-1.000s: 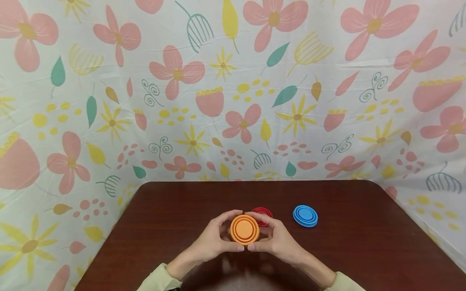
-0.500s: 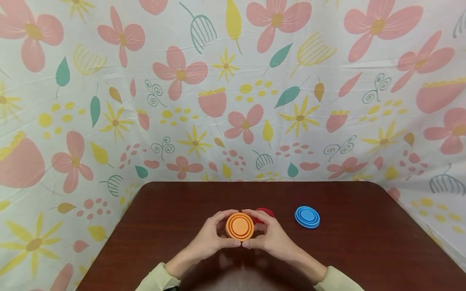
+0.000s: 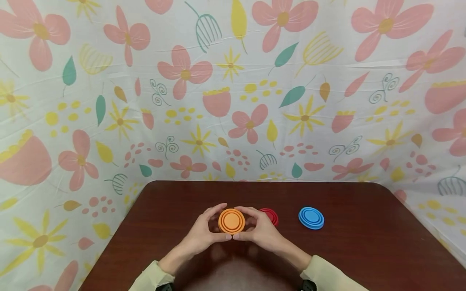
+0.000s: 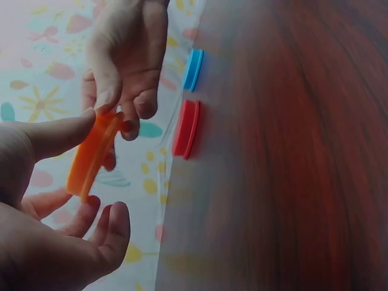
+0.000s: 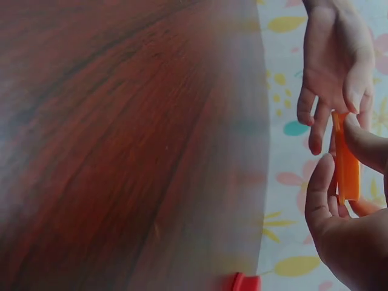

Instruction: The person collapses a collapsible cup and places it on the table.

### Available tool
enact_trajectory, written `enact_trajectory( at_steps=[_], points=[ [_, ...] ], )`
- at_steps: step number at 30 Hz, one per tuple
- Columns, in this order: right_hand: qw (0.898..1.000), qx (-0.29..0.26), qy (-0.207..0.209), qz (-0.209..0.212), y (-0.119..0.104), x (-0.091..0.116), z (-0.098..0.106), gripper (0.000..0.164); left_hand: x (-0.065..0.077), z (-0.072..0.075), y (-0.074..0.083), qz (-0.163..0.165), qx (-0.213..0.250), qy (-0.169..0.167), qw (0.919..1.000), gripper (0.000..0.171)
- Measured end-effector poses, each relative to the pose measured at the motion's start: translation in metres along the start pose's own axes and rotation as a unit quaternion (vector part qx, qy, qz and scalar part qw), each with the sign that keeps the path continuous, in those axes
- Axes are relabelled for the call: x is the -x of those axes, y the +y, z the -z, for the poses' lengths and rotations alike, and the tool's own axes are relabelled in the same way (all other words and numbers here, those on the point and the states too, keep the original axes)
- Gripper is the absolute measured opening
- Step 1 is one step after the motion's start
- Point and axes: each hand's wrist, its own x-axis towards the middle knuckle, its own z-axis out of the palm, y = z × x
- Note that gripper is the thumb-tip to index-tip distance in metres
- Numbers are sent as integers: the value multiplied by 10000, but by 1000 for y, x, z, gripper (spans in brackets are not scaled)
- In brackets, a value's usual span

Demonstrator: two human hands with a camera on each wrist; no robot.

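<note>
Both hands hold an orange collapsible cup (image 3: 231,221), folded flat into concentric rings, up over the table in the head view. My left hand (image 3: 201,230) pinches its left rim between thumb and fingers. On the opposite side, my right hand (image 3: 265,232) pinches the rim the same way, the two thumbs close together at the bottom edge. Seen edge-on in the left wrist view, the orange cup (image 4: 95,154) is a thin disc standing on its side. Behind the right hand lies a red folded cup (image 3: 271,216), partly hidden by that hand.
A blue folded cup (image 3: 311,218) lies further right on the dark brown wooden table (image 3: 364,250). A flower-patterned cloth (image 3: 233,101) hangs behind the table's far edge and along its sides.
Both hands and the orange cup have shifted left and slightly up in the head view. More of the red cup shows beside the right hand. The grip looks the same.
</note>
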Motion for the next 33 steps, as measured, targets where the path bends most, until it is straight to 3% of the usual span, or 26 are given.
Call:
enact_trajectory(
  at_steps=[12, 20, 33],
  points=[
    [9966, 631, 242, -481, 9, -25, -16, 67, 4, 19, -14, 327, -105, 598, 9976, 82],
    [9936, 901, 262, -632, 22, -36, -21, 67, 2, 23, -22, 373, 53, 613, 9974, 82],
    [9913, 1191, 229, -510, 24, -49, -25, 62, 3, 29, -23, 482, 104, 613, 9969, 75]
  ],
)
